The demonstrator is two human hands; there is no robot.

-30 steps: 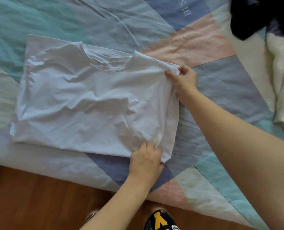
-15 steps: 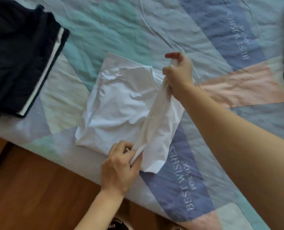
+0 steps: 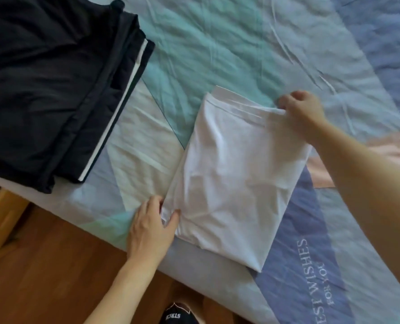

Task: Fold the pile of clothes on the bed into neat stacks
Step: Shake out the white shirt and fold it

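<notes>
- We see one white cotton T-shirt (image 3: pixel 236 174), folded to a rectangle, lying on the patchwork bedspread (image 3: pixel 241 43) near the bed's front edge.
- Our left hand (image 3: pixel 151 226) pinches its near-left corner; our right hand (image 3: pixel 300 111) pinches the far-right corner.
- We judge it light, soft and limp; lifted by the corners alone it would likely sag, so sliding hands under the folded edges seems safer.
- One stack of folded black garments (image 3: pixel 54 90) sits well apart, far left.
</notes>
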